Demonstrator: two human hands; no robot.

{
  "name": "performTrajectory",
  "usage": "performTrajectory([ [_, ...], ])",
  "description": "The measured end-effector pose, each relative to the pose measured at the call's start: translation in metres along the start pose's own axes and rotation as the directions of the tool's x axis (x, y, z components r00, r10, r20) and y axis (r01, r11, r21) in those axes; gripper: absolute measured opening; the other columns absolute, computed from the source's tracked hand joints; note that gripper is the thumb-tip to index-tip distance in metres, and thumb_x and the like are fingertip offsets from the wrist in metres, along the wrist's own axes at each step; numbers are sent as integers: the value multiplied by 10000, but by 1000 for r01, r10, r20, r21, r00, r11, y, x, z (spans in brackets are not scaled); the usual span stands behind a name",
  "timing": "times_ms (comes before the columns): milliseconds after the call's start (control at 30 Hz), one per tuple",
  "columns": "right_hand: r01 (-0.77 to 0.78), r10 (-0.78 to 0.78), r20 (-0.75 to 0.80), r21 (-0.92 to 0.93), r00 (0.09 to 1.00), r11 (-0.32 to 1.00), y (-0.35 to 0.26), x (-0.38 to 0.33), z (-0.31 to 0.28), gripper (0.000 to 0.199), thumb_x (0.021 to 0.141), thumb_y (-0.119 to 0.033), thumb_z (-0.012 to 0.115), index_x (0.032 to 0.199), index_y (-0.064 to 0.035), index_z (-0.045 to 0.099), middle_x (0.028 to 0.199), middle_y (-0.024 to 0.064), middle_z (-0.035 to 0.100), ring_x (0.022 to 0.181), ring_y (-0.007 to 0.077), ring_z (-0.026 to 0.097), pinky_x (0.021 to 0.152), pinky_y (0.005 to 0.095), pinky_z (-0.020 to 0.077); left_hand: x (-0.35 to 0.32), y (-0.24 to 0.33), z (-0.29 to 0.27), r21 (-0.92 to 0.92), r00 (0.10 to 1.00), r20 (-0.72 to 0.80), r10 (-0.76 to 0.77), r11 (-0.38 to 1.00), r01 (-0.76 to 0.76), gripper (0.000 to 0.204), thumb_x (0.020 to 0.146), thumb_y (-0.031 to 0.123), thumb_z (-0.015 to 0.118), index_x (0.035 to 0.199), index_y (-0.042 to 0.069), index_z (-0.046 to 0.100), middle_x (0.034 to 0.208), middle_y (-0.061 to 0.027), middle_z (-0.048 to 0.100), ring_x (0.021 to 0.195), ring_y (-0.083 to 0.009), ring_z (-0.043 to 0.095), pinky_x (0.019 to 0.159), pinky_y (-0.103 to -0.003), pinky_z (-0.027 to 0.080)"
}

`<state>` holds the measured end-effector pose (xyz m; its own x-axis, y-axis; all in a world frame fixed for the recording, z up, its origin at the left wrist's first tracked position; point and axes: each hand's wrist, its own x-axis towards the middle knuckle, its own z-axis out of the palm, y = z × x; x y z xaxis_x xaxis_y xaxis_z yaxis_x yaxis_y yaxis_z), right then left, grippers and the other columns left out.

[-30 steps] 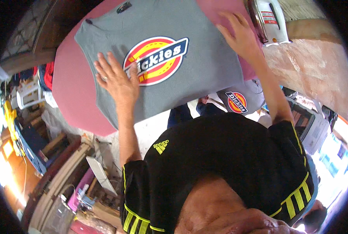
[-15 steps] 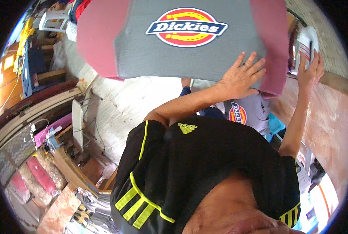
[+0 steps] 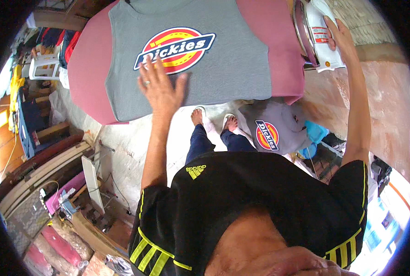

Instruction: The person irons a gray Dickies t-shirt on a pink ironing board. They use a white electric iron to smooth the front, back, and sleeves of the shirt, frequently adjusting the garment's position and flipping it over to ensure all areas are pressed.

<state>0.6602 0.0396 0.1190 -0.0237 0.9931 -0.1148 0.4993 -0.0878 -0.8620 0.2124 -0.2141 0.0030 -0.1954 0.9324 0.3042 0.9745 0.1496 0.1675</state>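
A grey sleeveless shirt (image 3: 232, 78) with a round red, yellow and blue print (image 3: 179, 32) lies spread over a pink padded board (image 3: 92, 69). My left hand (image 3: 161, 89) rests flat on it, fingers spread over the print's lower left part, and holds nothing. Off the board's right end stands an iron (image 3: 317, 16) with a white body, a red-striped label and a shiny plate facing the board. My right hand (image 3: 343, 41) is curled at the iron's right side, around what looks like its handle; the exact grip is partly hidden.
Another grey shirt (image 3: 278, 124) with the same print hangs below the board, beside a light blue plastic item (image 3: 315, 132). A white plastic chair (image 3: 44, 66) stands at the left. Wooden planks (image 3: 44, 170) and a white panel (image 3: 92, 184) line the left side.
My left hand has moved left across the shirt, from its right side onto the print. My right hand has closed in on the iron. The whole view has shifted.
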Motion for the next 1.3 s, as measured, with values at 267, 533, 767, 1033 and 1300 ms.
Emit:
performTrajectory([
  [267,292,-296,66,-468,953,834,-54,-112,61,357,976,-379,608,1074,-35,624,782,96,663,575,177,597,546,319,483,12,-71,8,-7,990,-32,-138,990,138,903,901,691,474,1486,7,387,1570,-258,276,1485,-458,159,1155,-638,110],
  [533,459,-553,-9,-546,833,700,-41,-171,169,458,961,-404,592,1059,44,577,806,291,655,763,473,657,697,534,515,4,-108,-3,16,987,-17,-162,987,163,920,908,717,426,1518,34,344,1596,-241,231,1486,-457,151,1163,-625,107],
  [767,299,-375,-41,-525,926,796,-62,-163,189,449,974,-411,574,990,37,547,823,320,641,802,504,636,694,546,495,-7,-147,-19,117,960,23,-281,954,276,815,950,683,363,1532,113,346,1604,-219,232,1473,-471,175,1142,-638,168],
  [1033,445,-380,233,-429,895,786,-35,-214,156,420,944,-384,624,1015,21,540,812,294,638,784,491,633,677,529,487,-13,-163,-13,72,937,-60,-344,935,348,764,976,609,370,1538,93,319,1605,-200,247,1487,-417,189,1161,-603,164],
  [1300,619,-343,635,-278,692,735,-72,-194,173,452,879,-356,705,1121,9,597,902,270,656,788,436,643,695,479,488,-18,-180,-3,-47,884,-258,-390,919,391,607,967,500,504,1386,61,508,1515,-190,403,1419,-403,335,1134,-558,242],
])
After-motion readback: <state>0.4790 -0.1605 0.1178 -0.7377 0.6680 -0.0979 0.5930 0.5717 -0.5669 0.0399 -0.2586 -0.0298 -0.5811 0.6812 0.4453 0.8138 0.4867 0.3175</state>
